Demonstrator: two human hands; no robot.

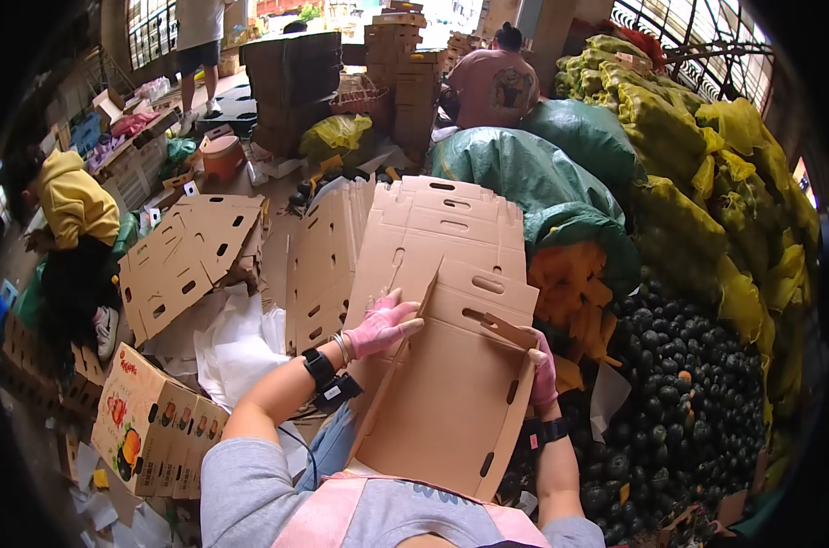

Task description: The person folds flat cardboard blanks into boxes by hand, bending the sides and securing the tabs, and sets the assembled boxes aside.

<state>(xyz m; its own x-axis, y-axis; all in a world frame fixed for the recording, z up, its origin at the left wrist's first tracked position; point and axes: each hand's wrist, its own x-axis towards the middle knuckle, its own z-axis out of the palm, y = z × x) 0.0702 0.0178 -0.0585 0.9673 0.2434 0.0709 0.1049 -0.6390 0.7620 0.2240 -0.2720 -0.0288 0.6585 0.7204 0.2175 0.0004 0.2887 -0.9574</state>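
Observation:
A partly folded cardboard box (pixel 442 384) lies in front of me, its far end flap with hand slots raised. My left hand (pixel 384 326), in a pink glove, rests against the box's left side near the far corner, fingers stretched and apart. On the opposite side my right hand (pixel 542 365), gloved too, grips the right wall near its far corner, its fingers partly hidden by the cardboard. Just beyond the box lies a stack of flat cardboard blanks (pixel 446 215), and another stack of blanks (pixel 323 265) leans to its left.
Dark green round produce (pixel 679 384) heaps at right, below yellow mesh sacks (pixel 666 219). Green sacks (pixel 515 164) stand behind. Printed cartons (pixel 150 425), white sheets (pixel 241 347) and more blanks (pixel 191 251) lie left. One person in yellow (pixel 77 196) and another in pink (pixel 492 87) sit nearby.

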